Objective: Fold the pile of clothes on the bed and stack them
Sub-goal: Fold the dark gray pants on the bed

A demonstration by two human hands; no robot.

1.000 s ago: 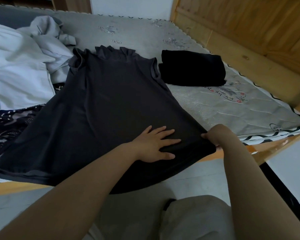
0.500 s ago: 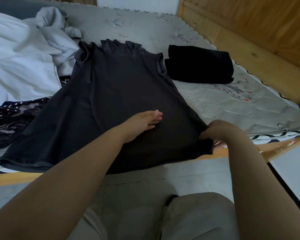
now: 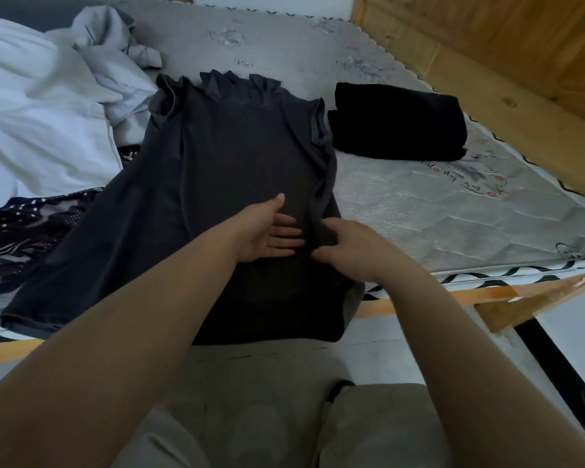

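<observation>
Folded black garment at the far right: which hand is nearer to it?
Right. The right hand grips the dark dress, below the folded black garment; the left hand lies flat farther left.

Dark grey dress (image 3: 223, 170) spread flat, right side folded inward

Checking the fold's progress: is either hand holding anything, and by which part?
The right hand grips the dark grey top by its folded-over right side edge; the left hand only rests flat on it.
</observation>
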